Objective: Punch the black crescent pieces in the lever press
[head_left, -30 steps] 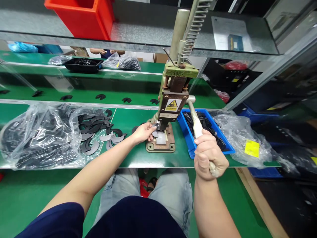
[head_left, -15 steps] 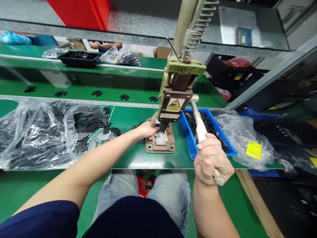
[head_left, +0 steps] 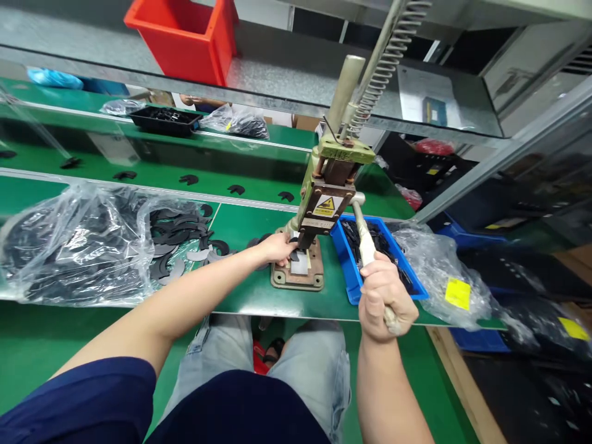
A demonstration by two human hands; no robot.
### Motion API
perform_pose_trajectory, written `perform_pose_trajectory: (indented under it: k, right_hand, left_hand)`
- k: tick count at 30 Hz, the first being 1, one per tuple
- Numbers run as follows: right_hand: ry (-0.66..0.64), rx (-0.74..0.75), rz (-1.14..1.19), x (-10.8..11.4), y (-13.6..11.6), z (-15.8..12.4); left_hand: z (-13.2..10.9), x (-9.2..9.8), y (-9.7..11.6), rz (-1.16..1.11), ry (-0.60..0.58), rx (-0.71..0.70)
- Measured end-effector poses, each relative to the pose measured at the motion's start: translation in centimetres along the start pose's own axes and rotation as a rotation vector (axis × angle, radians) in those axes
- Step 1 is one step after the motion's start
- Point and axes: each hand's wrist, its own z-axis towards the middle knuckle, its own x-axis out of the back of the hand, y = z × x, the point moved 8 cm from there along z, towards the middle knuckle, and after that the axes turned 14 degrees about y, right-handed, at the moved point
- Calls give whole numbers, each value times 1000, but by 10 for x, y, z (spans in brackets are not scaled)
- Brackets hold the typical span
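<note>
1. The right hand (head_left: 386, 300) is wrapped in a full fist around the lever (head_left: 369, 250), low down near its end. That far from the pivot is where a pull counts most, which would explain the grip.
2. The lever runs up and away from that fist to the press (head_left: 328, 197), which stands on the green bench (head_left: 240, 296) between the two hands.
3. The left hand (head_left: 276, 246) reaches in at the foot of the press, fingers curled and pinching a small dark part (head_left: 293, 254) right under the ram, apparently to keep it seated on the base plate (head_left: 298, 274).
4. Fingertips sit at the left edge of the tooling, beside the ram rather than beneath it, as far as this view shows.
5. Left of the left hand, loose dark curved pieces (head_left: 185, 237) spill from an open plastic bag (head_left: 74, 246), an easy reach for that hand.
6. Just beyond the right hand, a blue tray (head_left: 349, 271) holds more dark parts, touching the lever's line of travel in this view; I cannot tell whether it clears it.
7. Right of the fist lies another bag (head_left: 444, 277) with a yellow label.
8. Beyond the press, single dark pieces sit spaced along a green belt (head_left: 139, 163), and a red bin (head_left: 185, 37) stands on the shelf above.
9. At the far side, another person's hands (head_left: 201, 100) show partly behind a black tray (head_left: 164, 118).
</note>
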Motion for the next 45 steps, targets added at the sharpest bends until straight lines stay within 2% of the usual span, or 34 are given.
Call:
perform_pose_trajectory:
  k: [3, 4, 6, 9, 10, 12, 15, 18, 21, 26, 31, 34, 39, 41, 45]
  right_hand:
    - [12, 10, 22, -1, 0, 0]
    - [15, 11, 28, -1, 0, 0]
    - [23, 7, 32, -1, 0, 1]
    - [35, -10, 23, 0, 2, 0]
    - [37, -11, 20, -1, 2, 0]
    - [48, -7, 23, -1, 2, 0]
    - [75, 12, 30, -1, 1, -1]
    - [87, 11, 16, -1, 2, -1]
    - [75, 11, 4, -1, 2, -2]
    - [82, 6, 6, 0, 3, -2]
    - [109, 20, 23, 0, 3, -2]
    - [105, 14, 22, 0, 4, -2]
    - [88, 10, 21, 0, 3, -1]
    - [85, 10, 22, 0, 2, 0]
    - [89, 9, 19, -1, 3, 0]
  left_hand:
    - [-8, 13, 13, -97, -71, -112]
    - [-8, 25, 16, -125, -79, -160]
    - [-4, 63, 17, -110, 10, -260]
    - [6, 129, 2, 177, 268, -367]
    - [8, 142, -7, 313, 308, -369]
    - [12, 153, -26, 558, 324, -345]
    - [14, 144, -45, 776, 299, -314]
    - [14, 126, -49, 814, 262, -313]
    - [19, 117, -52, 688, 224, -291]
    - [31, 121, -71, 369, 163, -139]
    - [37, 130, -73, 306, 189, -164]
    - [38, 138, -67, 359, 229, -184]
    - [36, 156, -54, 499, 367, -241]
    - [32, 153, -51, 614, 364, -267]
    - [19, 131, -51, 819, 281, -303]
